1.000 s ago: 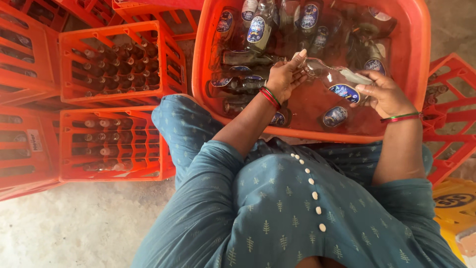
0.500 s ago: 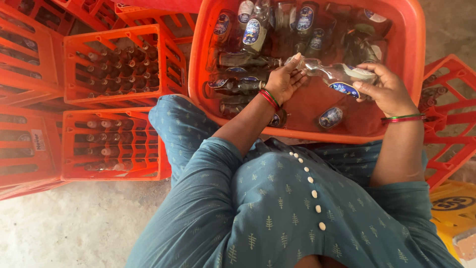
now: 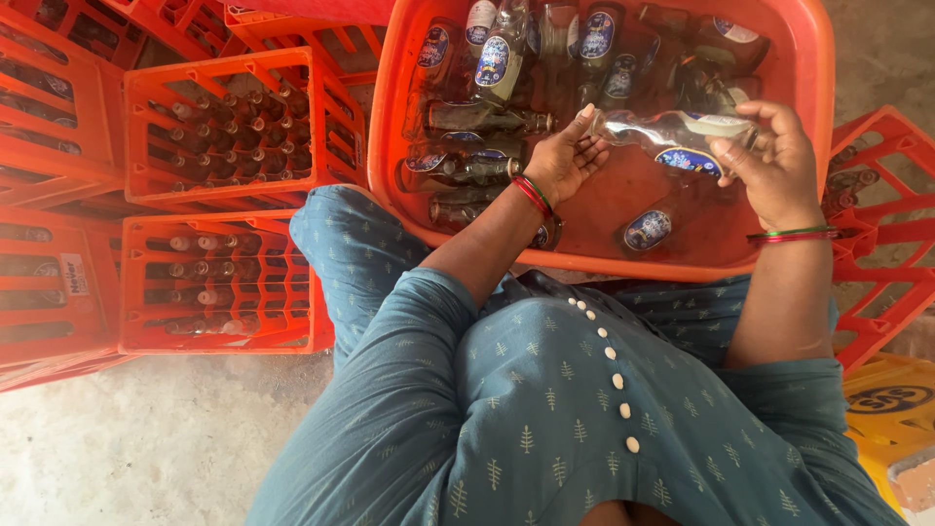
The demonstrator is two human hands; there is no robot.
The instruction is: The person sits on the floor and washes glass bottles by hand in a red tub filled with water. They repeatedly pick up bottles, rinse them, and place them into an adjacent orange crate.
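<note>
A clear glass bottle (image 3: 662, 131) with a blue oval label lies sideways in the air between my two hands. My right hand (image 3: 774, 166) grips its thick lower end. My left hand (image 3: 567, 156) is at the neck, fingertips touching the bottle's mouth. Both hands hover over a large orange tub (image 3: 409, 127) that holds water and several more labelled bottles, some upright at the back, some lying flat. Red and green bangles circle both wrists.
Orange plastic crates (image 3: 234, 127) filled with bottles stand in rows to my left, another crate (image 3: 219, 282) nearer me. More red crates (image 3: 877, 195) sit at the right, a yellow crate (image 3: 891, 409) lower right. Pale concrete floor (image 3: 146, 438) lies at bottom left.
The bottle has been lifted and swung more level above the tub. My left hand has slid to the bottle's mouth; my right hand keeps its hold on the base.
</note>
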